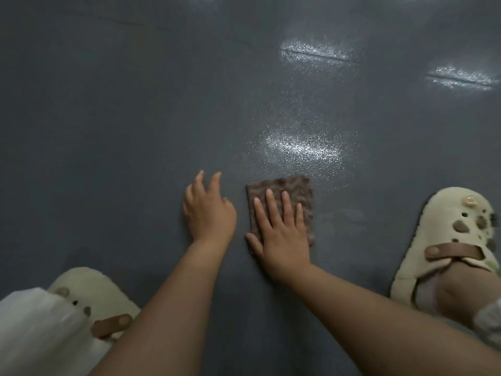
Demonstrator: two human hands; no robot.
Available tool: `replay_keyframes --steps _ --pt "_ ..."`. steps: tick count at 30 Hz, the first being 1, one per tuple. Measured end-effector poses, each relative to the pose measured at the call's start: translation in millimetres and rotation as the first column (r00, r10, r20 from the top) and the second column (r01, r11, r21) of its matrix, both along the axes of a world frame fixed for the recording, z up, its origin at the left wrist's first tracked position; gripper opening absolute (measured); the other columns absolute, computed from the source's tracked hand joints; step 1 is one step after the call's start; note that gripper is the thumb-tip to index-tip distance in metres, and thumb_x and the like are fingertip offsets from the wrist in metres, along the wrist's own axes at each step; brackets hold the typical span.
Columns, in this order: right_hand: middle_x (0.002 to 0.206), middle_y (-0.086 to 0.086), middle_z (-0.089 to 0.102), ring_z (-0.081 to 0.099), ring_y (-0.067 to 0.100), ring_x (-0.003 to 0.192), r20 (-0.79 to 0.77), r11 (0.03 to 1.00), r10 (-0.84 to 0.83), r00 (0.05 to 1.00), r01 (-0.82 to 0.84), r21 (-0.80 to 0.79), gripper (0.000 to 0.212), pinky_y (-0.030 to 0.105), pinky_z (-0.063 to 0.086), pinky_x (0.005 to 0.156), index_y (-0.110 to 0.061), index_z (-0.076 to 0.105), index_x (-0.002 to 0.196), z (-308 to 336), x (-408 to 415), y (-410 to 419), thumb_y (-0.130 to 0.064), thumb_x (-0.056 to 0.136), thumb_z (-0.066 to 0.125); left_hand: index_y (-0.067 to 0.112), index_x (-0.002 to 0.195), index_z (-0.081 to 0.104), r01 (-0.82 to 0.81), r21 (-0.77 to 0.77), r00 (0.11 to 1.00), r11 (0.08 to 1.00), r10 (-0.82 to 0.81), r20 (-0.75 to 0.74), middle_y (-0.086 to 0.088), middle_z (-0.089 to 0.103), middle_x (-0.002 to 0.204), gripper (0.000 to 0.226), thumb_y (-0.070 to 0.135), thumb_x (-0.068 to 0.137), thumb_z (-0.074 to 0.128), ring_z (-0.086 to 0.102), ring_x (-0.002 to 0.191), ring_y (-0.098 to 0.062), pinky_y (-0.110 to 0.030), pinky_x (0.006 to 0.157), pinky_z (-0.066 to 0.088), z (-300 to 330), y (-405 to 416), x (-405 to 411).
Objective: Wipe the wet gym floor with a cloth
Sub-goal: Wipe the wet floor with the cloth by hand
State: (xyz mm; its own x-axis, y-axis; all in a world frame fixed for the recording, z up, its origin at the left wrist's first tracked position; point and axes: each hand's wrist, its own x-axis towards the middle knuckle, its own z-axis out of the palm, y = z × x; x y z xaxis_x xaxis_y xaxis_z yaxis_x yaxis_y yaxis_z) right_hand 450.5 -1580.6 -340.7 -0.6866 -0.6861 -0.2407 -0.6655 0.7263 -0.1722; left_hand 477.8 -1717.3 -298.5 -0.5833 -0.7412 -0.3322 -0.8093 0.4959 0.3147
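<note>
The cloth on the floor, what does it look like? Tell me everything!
The cloth is small, brown and roughly rectangular, with a bumpy, nubbly weave. It lies flat on the dark grey floor, just below a shiny patch. The right hand presses on it with straight, spread fingers, covering its lower left part. The left hand rests on the floor beside it, not touching it. Whether the cloth is wet cannot be told.

Right clog [444,248]: cream foam, vent holes, small charms on toe, brown strap w/ rivet; foot inside, heel lifted off the sole.
Left clog [92,299]: same cream type, brown strap, lower left, partly hidden by white fabric.
White fabric [40,332]: garment, bottom-left corner, overlaps left clog.
Grey cuff [488,318]: at right ankle, frame edge, blurred.
Clog positions: well apart, one each side of frame.
</note>
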Motion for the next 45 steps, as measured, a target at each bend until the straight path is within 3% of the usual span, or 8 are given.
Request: replay_keyframes --steps 3,7,11,21,27,33,39,45 --pt "0.149 0.007 0.038 0.029 0.037 0.139 0.026 0.995 0.096 0.995 -0.097 0.024 0.07 0.053 0.011 0.113 -0.024 0.043 0.141 4.9 -29.3 -34.4 -0.057 0.081 0.032 0.021 0.142 0.04 -0.07 0.005 0.997 0.998 0.07 0.021 -0.004 0.025 0.153 0.052 0.016 0.091 0.052 0.023 0.138 -0.027 -0.038 0.111 0.018 -4.9 -3.8 4.1" --pt "0.16 0.0 -0.004 -0.014 0.036 0.144 0.068 0.964 0.253 0.965 -0.258 0.066 0.067 0.055 -0.014 0.11 -0.037 0.01 0.15 10.8 -68.9 -80.9 -0.061 0.091 0.032 0.019 0.143 0.038 -0.078 -0.013 0.997 0.997 0.079 0.012 -0.007 0.024 0.154 0.054 0.017 0.092 0.054 0.022 0.138 -0.028 -0.04 0.111 0.017 -5.3 0.1 4.9" --pt "0.16 -0.002 -0.002 -0.012 0.034 0.144 0.037 0.97 0.242 0.97 -0.243 0.013 0.059 0.05 -0.011 0.114 -0.043 0.013 0.148 11.5 -83.8 -77.6 -0.051 0.095 0.036 0.019 0.143 0.038 0.007 -0.022 1.0 1.0 -0.007 0.025 -0.007 0.023 0.154 0.058 0.019 0.089 0.059 0.022 0.138 -0.029 -0.041 0.111 0.017 -4.1 16.7 2.7" --pt "0.159 -0.004 -0.01 -0.013 0.027 0.145 -0.025 0.916 -0.383 0.923 0.383 0.117 0.058 0.042 -0.009 0.116 -0.042 0.002 0.149 7.9 -156.4 60.2 -0.046 0.098 0.03 0.035 0.149 0.003 0.332 0.099 0.889 0.938 -0.346 0.302 -0.006 -0.008 0.158 0.088 0.067 0.082 0.05 0.003 0.144 -0.022 -0.037 0.115 0.008 8.8 80.8 -3.1" --pt "0.158 0.001 -0.016 -0.017 0.034 0.143 0.053 0.812 -0.582 0.812 0.575 0.1 0.058 0.049 -0.012 0.113 -0.038 -0.004 0.149 9.8 -121.9 29.1 -0.041 0.1 0.026 0.03 0.149 0.016 0.233 0.042 0.953 0.971 -0.237 0.189 -0.005 0.003 0.158 0.076 0.048 0.087 0.057 0.009 0.143 -0.023 -0.039 0.114 0.011 12.1 54.8 -17.2" --pt "0.147 0.008 0.041 0.034 0.043 0.135 0.067 1.0 -0.022 0.998 0.023 -0.019 0.056 0.053 0.014 0.108 -0.033 0.047 0.137 7.5 -33.7 -23.8 -0.045 0.084 0.033 0.023 0.146 0.03 0.07 0.021 0.993 0.997 -0.072 0.09 -0.008 0.014 0.156 0.065 0.021 0.088 0.059 0.017 0.141 -0.028 -0.04 0.111 0.017 16.9 1.7 -38.7" --pt "0.147 0.004 0.042 0.033 0.04 0.136 0.023 0.934 0.356 0.934 -0.355 -0.043 0.052 0.053 0.013 0.109 -0.036 0.048 0.136 1.5 -61.3 -23.5 -0.046 0.088 0.032 0.023 0.147 0.028 -0.006 0.047 0.997 0.999 0.003 0.073 -0.006 0.011 0.157 0.061 0.013 0.092 0.053 0.016 0.141 -0.028 -0.039 0.112 0.019 14.8 -16.9 -44.9" --pt "0.149 0.004 0.039 0.03 0.04 0.138 0.072 0.913 0.407 0.911 -0.405 -0.037 0.055 0.06 0.018 0.109 -0.037 0.048 0.136 5.1 -109.4 -80.7 -0.048 0.087 0.027 0.023 0.146 0.029 -0.075 0.018 0.996 0.997 0.075 0.039 -0.006 0.015 0.156 0.056 0.023 0.094 0.051 0.019 0.14 -0.027 -0.038 0.112 0.019 7.8 -18.4 -51.6"
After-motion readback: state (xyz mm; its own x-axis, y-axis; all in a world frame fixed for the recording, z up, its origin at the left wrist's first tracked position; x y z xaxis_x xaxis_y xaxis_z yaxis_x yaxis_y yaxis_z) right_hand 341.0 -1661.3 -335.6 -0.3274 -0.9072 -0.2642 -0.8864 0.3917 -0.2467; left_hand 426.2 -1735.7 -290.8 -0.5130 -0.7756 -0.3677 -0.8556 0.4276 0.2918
